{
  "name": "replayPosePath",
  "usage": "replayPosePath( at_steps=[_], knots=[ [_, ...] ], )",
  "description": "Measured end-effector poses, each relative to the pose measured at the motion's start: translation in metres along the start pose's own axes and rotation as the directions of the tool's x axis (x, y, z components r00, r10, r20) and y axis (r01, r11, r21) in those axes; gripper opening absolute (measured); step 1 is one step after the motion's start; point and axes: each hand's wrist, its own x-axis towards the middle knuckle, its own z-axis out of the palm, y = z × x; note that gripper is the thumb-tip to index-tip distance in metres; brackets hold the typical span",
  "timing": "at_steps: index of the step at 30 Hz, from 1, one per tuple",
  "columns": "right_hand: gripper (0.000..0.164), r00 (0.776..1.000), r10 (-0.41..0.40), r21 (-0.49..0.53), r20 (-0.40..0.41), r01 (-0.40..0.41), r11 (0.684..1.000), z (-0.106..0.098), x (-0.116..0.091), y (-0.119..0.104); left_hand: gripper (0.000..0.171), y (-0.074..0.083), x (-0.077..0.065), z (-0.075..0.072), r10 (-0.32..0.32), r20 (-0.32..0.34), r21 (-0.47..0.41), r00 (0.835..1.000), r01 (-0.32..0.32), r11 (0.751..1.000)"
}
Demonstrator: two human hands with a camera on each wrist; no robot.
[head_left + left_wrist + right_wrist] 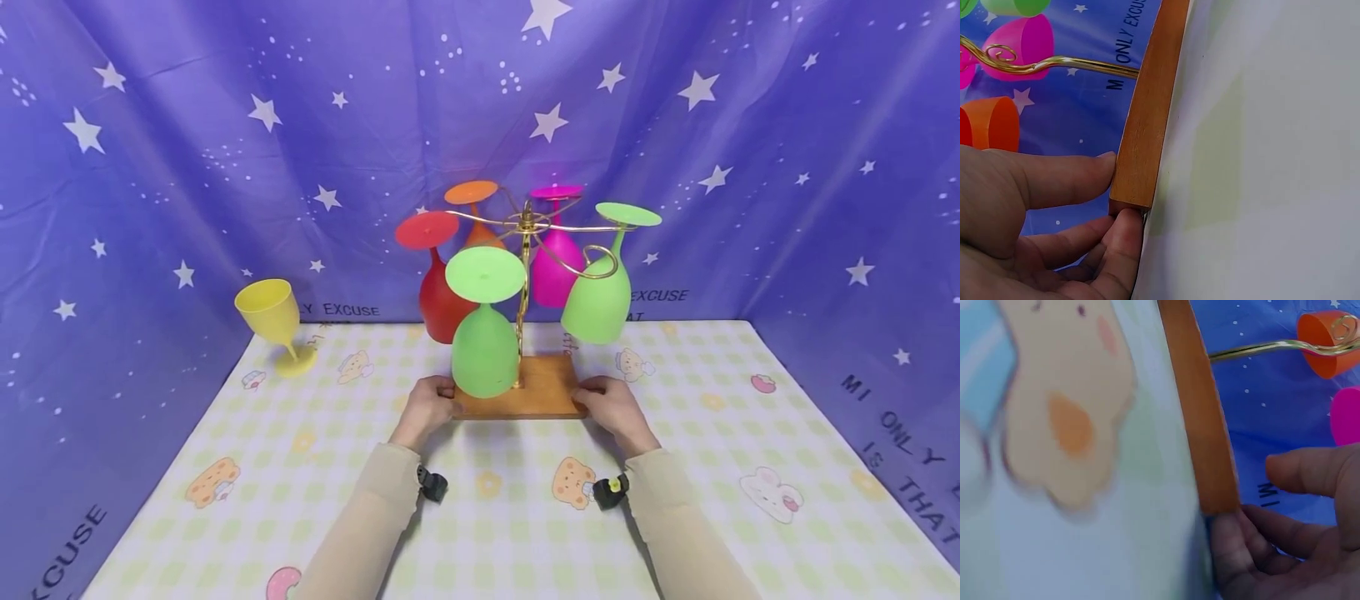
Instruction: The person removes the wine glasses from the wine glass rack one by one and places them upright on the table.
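A wine glass rack with a wooden base (pixel 549 390) and a twisted gold post (pixel 522 312) stands mid-table. Upside down from its arms hang a red glass (pixel 440 296), an orange one (pixel 471 192), a magenta one (pixel 557 271) and two green ones, one in front (pixel 486 354), one at right (pixel 600 304). My left hand (pixel 426 410) pinches the base's left end, thumb against its upper edge and fingers under the corner. At the other end, my right hand (pixel 618 412) has its fingers curled against the base (pixel 1207 425); its thumb appears raised in the right wrist view.
A yellow goblet (pixel 272 312) stands upright at the table's back left. The checked tablecloth (pixel 510 533) carries printed bears and flowers. Behind and at both sides hangs a blue star-patterned curtain (pixel 450 108). Each wrist bears a small black camera.
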Motion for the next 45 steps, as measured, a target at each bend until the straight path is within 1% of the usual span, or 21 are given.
replayPosePath(
  at_steps=[2,4,10,13,16,19,25,30,34,36,38,41,42,43,45],
  knots=[
    [0.038,1.000,-0.023,0.018,0.013,0.022,1.000,-0.009,-0.001,-0.001,0.044,0.000,0.001,0.001,-0.007,0.003,-0.024,1.000,0.007,1.000],
    [0.038,0.998,-0.056,-0.005,0.021,0.056,0.998,-0.022,-0.002,-0.003,0.045,-0.001,0.001,0.001,-0.009,0.001,-0.034,1.000,0.009,0.999],
    [0.040,0.990,-0.141,-0.147,-0.008,0.138,0.980,-0.067,-0.007,-0.020,0.044,-0.001,0.001,0.001,-0.010,-0.008,-0.029,1.000,0.010,1.000],
    [0.041,0.985,-0.172,-0.226,-0.026,0.162,0.961,-0.088,-0.010,-0.033,0.045,-0.001,0.001,0.001,-0.011,-0.004,-0.030,1.000,0.011,0.999],
    [0.042,0.973,-0.225,-0.320,-0.049,0.198,0.927,-0.108,-0.013,-0.048,0.046,-0.001,0.001,0.001,-0.014,0.000,-0.022,1.000,0.014,1.000],
    [0.041,0.954,-0.286,-0.380,-0.089,0.233,0.895,-0.128,-0.017,-0.063,0.046,-0.001,0.001,0.001,-0.010,-0.003,-0.005,1.000,0.010,1.000],
    [0.044,0.910,-0.372,-0.449,-0.184,0.259,0.855,-0.157,-0.023,-0.091,0.044,-0.001,0.000,0.000,0.003,-0.007,-0.012,1.000,-0.003,1.000],
    [0.044,0.869,-0.441,-0.498,-0.223,0.288,0.818,-0.170,-0.026,-0.109,0.043,-0.002,0.000,0.002,0.006,-0.005,-0.040,1.000,-0.006,0.999],
    [0.045,0.848,-0.473,-0.519,-0.238,0.301,0.800,-0.175,-0.026,-0.121,0.043,-0.003,0.001,0.003,-0.004,-0.009,-0.057,1.000,0.003,0.998],
    [0.046,0.839,-0.485,-0.520,-0.245,0.309,0.797,-0.177,-0.026,-0.125,0.044,-0.003,0.001,0.003,-0.008,-0.010,-0.061,1.000,0.007,0.998],
    [0.046,0.819,-0.513,-0.514,-0.257,0.333,0.790,-0.179,-0.025,-0.129,0.044,-0.003,0.000,0.003,-0.010,-0.010,-0.061,1.000,0.009,0.998],
    [0.047,0.772,-0.575,-0.513,-0.271,0.390,0.765,-0.179,-0.022,-0.132,0.045,-0.003,0.000,0.003,-0.008,-0.012,-0.052,1.000,0.008,0.999],
    [0.046,0.746,-0.608,-0.517,-0.272,0.420,0.746,-0.179,-0.021,-0.133,0.045,-0.003,0.000,0.003,-0.007,-0.013,-0.048,1.000,0.006,0.999],
    [0.044,0.714,-0.646,-0.527,-0.269,0.453,0.719,-0.178,-0.019,-0.134,0.045,-0.003,0.001,0.003,-0.005,-0.014,-0.045,1.000,0.004,0.999],
    [0.041,0.640,-0.726,-0.561,-0.252,0.515,0.649,-0.177,-0.016,-0.137,0.045,-0.003,0.002,0.003,0.000,-0.015,-0.036,1.000,-0.001,0.999]
  ],
)
